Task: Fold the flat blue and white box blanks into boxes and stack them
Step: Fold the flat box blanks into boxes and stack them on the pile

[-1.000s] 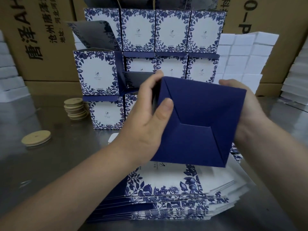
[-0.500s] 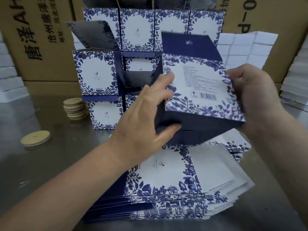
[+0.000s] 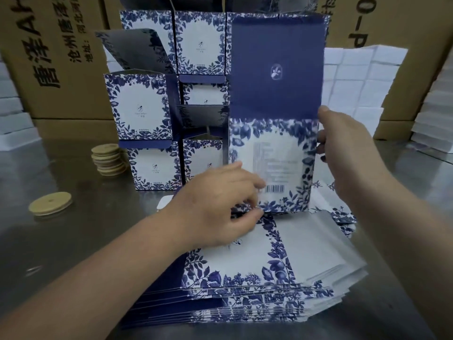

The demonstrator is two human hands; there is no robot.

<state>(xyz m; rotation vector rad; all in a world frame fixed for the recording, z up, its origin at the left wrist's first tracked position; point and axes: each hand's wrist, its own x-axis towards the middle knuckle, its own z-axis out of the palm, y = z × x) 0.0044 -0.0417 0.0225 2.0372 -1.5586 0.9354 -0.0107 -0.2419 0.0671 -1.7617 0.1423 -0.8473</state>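
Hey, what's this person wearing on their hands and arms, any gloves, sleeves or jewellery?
Nothing shows. The left hand and right hand are ungloved, no rings in sight; the left forearm and right forearm are bare to the frame edge, with no sleeve, watch or bracelet.

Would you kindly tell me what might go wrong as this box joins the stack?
1. The folded box has its lid flap standing open, which could catch or crease against the stacked boxes behind.
2. Only the right hand clearly grips it, at one edge, so it may twist or slip.
3. The left hand hovers over the fanned flat blanks; a nudge could slide them.
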